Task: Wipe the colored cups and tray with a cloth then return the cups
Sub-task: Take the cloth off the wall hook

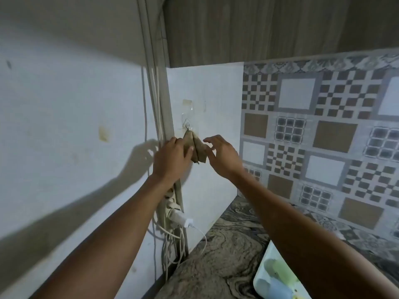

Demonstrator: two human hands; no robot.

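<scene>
Hanging from a clear wall hook [187, 125], the brown cloth [195, 148] is pinched by the left hand [172, 158]; the right hand [222, 156] hovers open over the marbled counter [226, 251] beside patterned tiles [323, 126].

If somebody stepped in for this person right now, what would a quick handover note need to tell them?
Left hand: closed on the brown cloth, which hangs from a clear wall hook.
Right hand: open, fingers spread, just beside the cloth, holding nothing.
Tray: on the marbled counter at lower right, partly hidden by the right forearm. A green cup and a blue cup lie in it; I cannot tell whether there are more.
Done: cloth reached; whether any wiping has happened I cannot tell.
Left: by the look of it, unhook the cloth, wipe cups and tray, return the cups.
</scene>
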